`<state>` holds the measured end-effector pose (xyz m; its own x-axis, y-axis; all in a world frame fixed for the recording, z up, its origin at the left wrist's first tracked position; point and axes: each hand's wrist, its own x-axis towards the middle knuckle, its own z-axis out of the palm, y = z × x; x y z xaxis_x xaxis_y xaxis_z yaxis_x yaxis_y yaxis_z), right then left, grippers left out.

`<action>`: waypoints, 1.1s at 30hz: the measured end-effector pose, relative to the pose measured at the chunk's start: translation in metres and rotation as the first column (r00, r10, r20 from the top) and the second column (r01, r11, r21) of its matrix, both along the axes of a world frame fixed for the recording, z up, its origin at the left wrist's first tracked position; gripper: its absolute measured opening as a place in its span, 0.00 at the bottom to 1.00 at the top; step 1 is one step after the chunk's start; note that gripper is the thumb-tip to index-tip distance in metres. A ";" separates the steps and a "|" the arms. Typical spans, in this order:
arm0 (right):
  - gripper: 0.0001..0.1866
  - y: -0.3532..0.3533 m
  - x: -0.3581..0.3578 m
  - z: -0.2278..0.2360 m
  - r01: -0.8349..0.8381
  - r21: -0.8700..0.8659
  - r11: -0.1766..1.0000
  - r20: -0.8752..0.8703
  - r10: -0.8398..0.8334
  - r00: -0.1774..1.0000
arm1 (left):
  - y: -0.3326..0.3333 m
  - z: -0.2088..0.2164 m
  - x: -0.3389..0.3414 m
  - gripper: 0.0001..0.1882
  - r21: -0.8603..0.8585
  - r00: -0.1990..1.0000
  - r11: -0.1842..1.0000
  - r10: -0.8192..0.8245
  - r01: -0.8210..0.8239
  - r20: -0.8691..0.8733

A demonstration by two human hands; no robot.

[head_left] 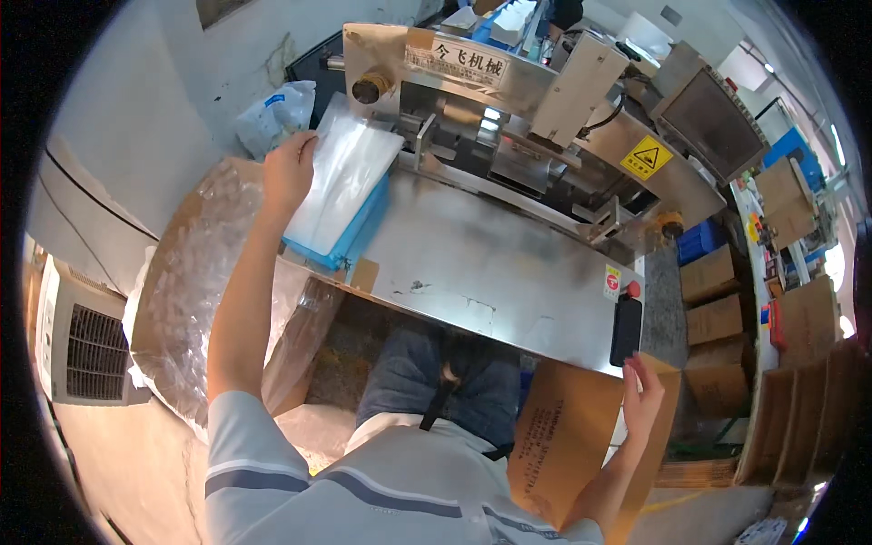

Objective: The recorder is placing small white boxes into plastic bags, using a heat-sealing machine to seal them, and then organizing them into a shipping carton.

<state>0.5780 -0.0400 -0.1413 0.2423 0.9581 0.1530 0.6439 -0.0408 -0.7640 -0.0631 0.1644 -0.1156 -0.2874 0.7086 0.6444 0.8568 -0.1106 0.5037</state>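
Observation:
My left hand [291, 170] is closed, its fingertips pinching the edge of a clear plastic bag [350, 159]. Under that bag, a stack of flat, whitish bags [329, 216] lies in a blue tray [350, 247] at the left end of the steel worktop. My right hand [643, 397] hangs over the open cardboard box [563, 427] at the lower right, fingers loosely bent and apart, with nothing visible in them. Just beyond its fingertips, a black phone-like slab [626, 332] lies on the worktop's right edge.
A metal machine with rollers [527, 168] spans the back of the worktop [454, 245]. A red button [632, 289] sits near its right edge. Left of my knees stands a large carton lined with plastic and filled with clear packets [195, 291]. Cardboard boxes [713, 322] are stacked at right.

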 end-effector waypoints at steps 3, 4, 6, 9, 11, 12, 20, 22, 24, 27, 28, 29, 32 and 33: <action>0.18 0.019 -0.044 0.026 -0.057 -0.007 0.998 -0.007 0.057 0.998 | -0.018 0.021 0.030 0.11 0.017 0.998 0.998 -0.063 0.063 -0.014; 0.18 0.024 -0.053 0.029 -0.068 0.029 0.997 -0.052 0.069 0.996 | -0.029 0.028 0.046 0.11 0.007 0.997 0.997 -0.079 0.079 -0.019; 0.23 0.041 -0.072 0.037 -0.203 0.174 0.964 0.097 0.188 0.977 | -0.054 0.041 0.083 0.11 -0.053 0.966 0.965 -0.257 0.257 0.014; 0.31 0.061 -0.150 0.070 -0.263 0.414 0.871 0.142 0.223 0.964 | -0.100 0.044 0.138 0.10 -0.127 0.851 0.841 -0.523 0.525 0.050; 0.29 0.076 -0.193 0.074 -0.249 0.489 0.836 -0.001 0.286 0.958 | -0.131 0.042 0.165 0.09 -0.214 0.766 0.736 -0.626 0.643 0.147; 0.29 0.078 -0.187 0.071 -0.239 0.491 0.838 0.010 0.268 0.963 | -0.138 0.042 0.182 0.09 -0.230 0.712 0.674 -0.674 0.702 0.195; 0.04 0.070 -0.170 0.026 -0.539 -0.012 0.842 -0.203 0.526 0.826 | -0.159 0.007 0.205 0.04 -0.268 0.548 0.497 -0.590 0.826 0.593; 0.01 0.070 -0.174 0.017 -0.480 0.183 0.858 -0.063 0.497 0.865 | -0.161 -0.013 0.210 0.05 -0.304 0.521 0.453 -0.498 0.838 0.693; 0.02 0.070 -0.175 0.013 -0.427 0.378 0.821 0.072 0.434 0.898 | -0.161 -0.034 0.217 0.07 -0.264 0.431 0.464 -0.301 0.845 0.851; 0.05 0.067 -0.172 0.009 -0.523 0.430 0.736 0.200 0.487 0.850 | -0.161 -0.047 0.223 0.10 -0.527 0.759 0.568 -0.318 0.632 0.568; 0.04 0.066 -0.172 0.003 -0.574 0.355 0.738 0.210 0.535 0.818 | -0.158 -0.047 0.227 0.15 -0.338 0.816 0.749 -0.468 0.570 0.339; 0.04 0.066 -0.172 -0.001 -0.620 0.278 0.734 0.214 0.582 0.784 | -0.156 -0.046 0.231 0.21 -0.087 0.851 0.846 -0.521 0.526 0.070; 0.05 0.066 -0.176 -0.004 -0.676 0.229 0.701 0.252 0.628 0.736 | -0.151 -0.012 0.241 0.28 -0.171 0.558 0.541 -0.826 0.824 0.074; 0.06 0.067 -0.176 -0.004 -0.700 0.212 0.682 0.282 0.643 0.712 | -0.145 -0.008 0.247 0.20 -0.198 0.508 0.478 -0.849 0.856 0.149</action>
<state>0.4020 0.0269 -0.1451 -0.5067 0.7562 0.4141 0.5299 0.6520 -0.5423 0.1838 0.0195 -0.1241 0.5234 0.7291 0.4411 0.3895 -0.6651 0.6371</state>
